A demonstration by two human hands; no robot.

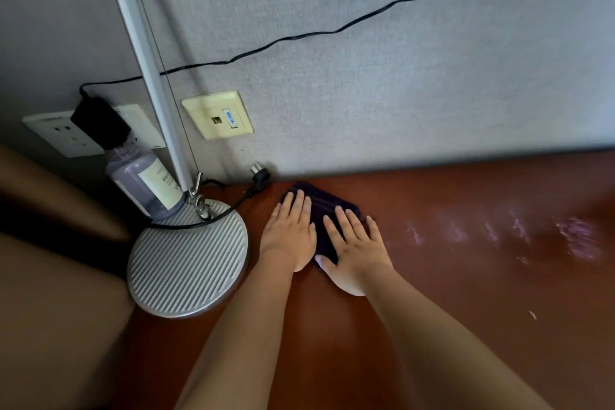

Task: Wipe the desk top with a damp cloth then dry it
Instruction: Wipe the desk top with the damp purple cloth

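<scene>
The left hand point(289, 234) and the right hand point(355, 243) are laid flat side by side, fingers straight and spread, pressed down on a dark cloth point(322, 210) rather than curled round it; this flat pressure is judged to suit wiping, since the whole cloth is kept against the wood. The cloth is spread on the reddish-brown desk point(466, 293), at about twelve o'clock from the hands, close to the back wall point(399, 76). At three o'clock from the cloth, pale wet streaks point(565, 236) are seen on the surface, so the damp pass is judged to be under way and drying not yet begun. At nine o'clock, a round ribbed lamp base point(188, 263) is stood just beside the left hand, with a bottle point(143, 180) behind it and a loose plug point(259, 175) lying near the cloth.
</scene>
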